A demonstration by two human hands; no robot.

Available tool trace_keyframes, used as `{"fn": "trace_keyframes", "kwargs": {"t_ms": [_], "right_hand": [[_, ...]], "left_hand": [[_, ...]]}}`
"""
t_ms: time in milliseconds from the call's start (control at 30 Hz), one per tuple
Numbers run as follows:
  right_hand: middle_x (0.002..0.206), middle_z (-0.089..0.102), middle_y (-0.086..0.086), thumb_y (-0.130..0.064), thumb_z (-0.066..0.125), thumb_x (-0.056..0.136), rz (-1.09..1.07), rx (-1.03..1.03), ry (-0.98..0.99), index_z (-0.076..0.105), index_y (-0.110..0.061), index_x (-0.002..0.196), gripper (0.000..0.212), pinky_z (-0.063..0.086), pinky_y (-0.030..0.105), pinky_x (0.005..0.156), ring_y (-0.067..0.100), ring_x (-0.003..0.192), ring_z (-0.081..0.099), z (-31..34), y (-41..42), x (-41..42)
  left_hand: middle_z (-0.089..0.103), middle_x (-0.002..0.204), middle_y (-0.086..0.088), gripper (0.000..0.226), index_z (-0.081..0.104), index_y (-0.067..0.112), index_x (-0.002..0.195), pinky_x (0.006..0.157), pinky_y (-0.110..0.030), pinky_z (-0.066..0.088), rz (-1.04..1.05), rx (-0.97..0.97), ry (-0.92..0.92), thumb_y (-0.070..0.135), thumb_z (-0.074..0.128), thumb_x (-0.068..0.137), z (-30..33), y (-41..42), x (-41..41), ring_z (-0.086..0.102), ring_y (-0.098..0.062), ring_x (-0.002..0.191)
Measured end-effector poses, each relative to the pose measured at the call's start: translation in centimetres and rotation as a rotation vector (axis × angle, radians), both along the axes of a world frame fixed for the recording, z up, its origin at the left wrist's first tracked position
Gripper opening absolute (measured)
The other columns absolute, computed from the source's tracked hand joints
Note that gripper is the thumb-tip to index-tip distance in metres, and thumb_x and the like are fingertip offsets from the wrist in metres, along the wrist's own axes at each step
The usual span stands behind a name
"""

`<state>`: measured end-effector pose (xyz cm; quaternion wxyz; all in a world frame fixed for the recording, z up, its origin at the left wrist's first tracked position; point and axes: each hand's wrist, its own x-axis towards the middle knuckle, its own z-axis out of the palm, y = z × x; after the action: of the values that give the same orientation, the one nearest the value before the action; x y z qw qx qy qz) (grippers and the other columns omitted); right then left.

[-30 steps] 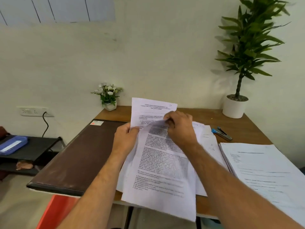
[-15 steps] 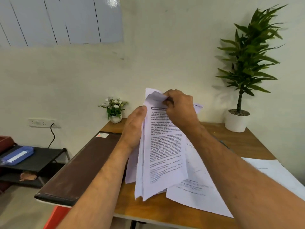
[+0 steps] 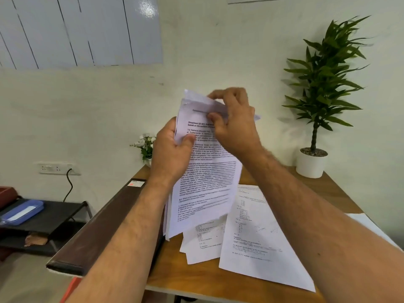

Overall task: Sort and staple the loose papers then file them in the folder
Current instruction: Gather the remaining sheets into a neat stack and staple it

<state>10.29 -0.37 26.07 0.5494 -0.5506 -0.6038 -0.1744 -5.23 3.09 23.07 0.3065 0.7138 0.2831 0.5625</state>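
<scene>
While the left hand (image 3: 172, 149) grips a sheaf of printed papers (image 3: 207, 178) by its left edge, holding it upright above the table (image 3: 341, 193), the right hand (image 3: 231, 121) pinches the top corner of its front sheet. More loose sheets (image 3: 258, 235) lie flat on the table beneath, beside a dark brown folder (image 3: 105, 221).

the stack of papers (image 3: 205, 178) was low over the table (image 3: 196, 278) before. now both hands hold it up high in front of the wall. the left hand (image 3: 172, 154) grips its left edge. the right hand (image 3: 231, 121) now pinches the top sheets and bends them over. more loose sheets (image 3: 258, 232) show on the table.
</scene>
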Motion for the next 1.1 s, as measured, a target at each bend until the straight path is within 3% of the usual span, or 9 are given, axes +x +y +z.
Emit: {"fn": "trace_keyframes", "kwargs": {"t_ms": [100, 233, 467, 567, 700, 800, 867, 1000, 1100], "right_hand": [[0.132, 0.049, -0.009, -0.018, 0.064, 0.085, 0.005, -0.071, -0.069, 0.049, -0.034, 0.139, 0.058, 0.025, 0.033, 0.105, 0.000, 0.113, 0.046, 1.8, -0.6, 0.0], [0.116, 0.065, -0.005, -0.026, 0.064, 0.088, -0.078, -0.321, -0.145, 0.049, -0.033, 0.140, 0.055, 0.022, 0.035, 0.098, 0.012, 0.115, 0.056, 2.6, -0.5, 0.3], [0.127, 0.059, 0.000, -0.027, 0.063, 0.087, -0.160, -0.737, -0.180, 0.054, -0.031, 0.138, 0.052, 0.025, 0.045, 0.107, 0.020, 0.119, 0.053, -6.0, 0.3, 1.9], [0.122, 0.061, -0.001, -0.027, 0.062, 0.087, -0.181, -0.834, -0.134, 0.061, -0.034, 0.132, 0.046, 0.026, 0.049, 0.108, 0.022, 0.119, 0.053, -11.0, 0.2, 2.9], [0.138, 0.051, 0.000, -0.033, 0.058, 0.095, -0.260, -0.970, -0.114, 0.054, -0.035, 0.138, 0.043, 0.023, 0.050, 0.110, 0.023, 0.131, 0.037, -16.3, -0.5, 3.3], [0.140, 0.051, -0.002, -0.036, 0.057, 0.096, -0.273, -0.977, -0.096, 0.052, -0.034, 0.138, 0.043, 0.023, 0.047, 0.108, 0.022, 0.132, 0.035, -18.8, -1.0, 3.2], [0.131, 0.058, -0.004, -0.033, 0.058, 0.095, -0.265, -0.967, -0.026, 0.055, -0.031, 0.131, 0.036, 0.023, 0.045, 0.106, 0.021, 0.127, 0.042, -19.6, -1.1, 3.6], [0.092, 0.063, -0.008, -0.017, 0.055, 0.094, -0.220, -0.965, 0.053, 0.052, -0.032, 0.105, 0.019, 0.023, 0.040, 0.102, 0.019, 0.104, 0.057, -20.0, -1.1, 3.9], [0.088, 0.062, -0.008, -0.015, 0.054, 0.096, -0.220, -0.910, 0.054, 0.052, -0.031, 0.104, 0.017, 0.025, 0.037, 0.099, 0.017, 0.093, 0.052, -20.3, -0.9, 3.8]], "left_hand": [[0.077, 0.100, -0.001, 0.026, 0.066, 0.020, 0.112, 0.071, -0.033, 0.061, -0.203, -0.208, -0.168, 0.000, 0.061, 0.096, 0.6, -0.2, -0.1, 0.075, -0.018, 0.089], [0.076, 0.105, -0.018, 0.038, 0.063, 0.002, 0.126, 0.071, -0.042, 0.062, -0.469, -0.586, -0.389, -0.010, 0.059, 0.091, -0.9, 0.4, -0.1, 0.074, -0.031, 0.086], [0.074, 0.111, -0.020, 0.038, 0.062, 0.010, 0.127, 0.075, -0.046, 0.061, -0.443, -0.911, -0.274, -0.009, 0.054, 0.095, -10.6, -0.5, 1.9, 0.074, -0.035, 0.089], [0.075, 0.111, -0.019, 0.040, 0.062, 0.011, 0.128, 0.085, -0.052, 0.059, -0.417, -0.975, -0.171, -0.010, 0.055, 0.095, -14.7, -0.7, 2.7, 0.072, -0.041, 0.100], [0.076, 0.112, -0.008, 0.041, 0.063, 0.021, 0.123, 0.092, -0.050, 0.059, -0.371, -1.022, -0.033, -0.009, 0.055, 0.096, -18.7, -0.9, 3.2, 0.074, -0.030, 0.101], [0.074, 0.119, -0.003, 0.042, 0.061, 0.027, 0.121, 0.090, -0.043, 0.060, -0.325, -0.966, 0.024, -0.006, 0.056, 0.096, -20.3, -0.8, 3.3, 0.074, -0.022, 0.103], [0.071, 0.120, 0.003, 0.043, 0.056, 0.034, 0.119, 0.089, -0.040, 0.061, -0.290, -0.919, 0.067, -0.002, 0.059, 0.097, -20.8, -1.1, 3.8, 0.071, -0.019, 0.106], [0.068, 0.116, 0.004, 0.043, 0.049, 0.035, 0.122, 0.081, -0.031, 0.059, -0.258, -0.864, 0.184, 0.002, 0.061, 0.097, -20.9, -1.0, 4.2, 0.068, -0.016, 0.103], [0.071, 0.110, 0.001, 0.036, 0.054, 0.028, 0.122, 0.075, -0.034, 0.060, -0.229, -0.917, 0.171, 0.005, 0.064, 0.096, -20.9, -0.3, 4.1, 0.072, -0.018, 0.095]]}}
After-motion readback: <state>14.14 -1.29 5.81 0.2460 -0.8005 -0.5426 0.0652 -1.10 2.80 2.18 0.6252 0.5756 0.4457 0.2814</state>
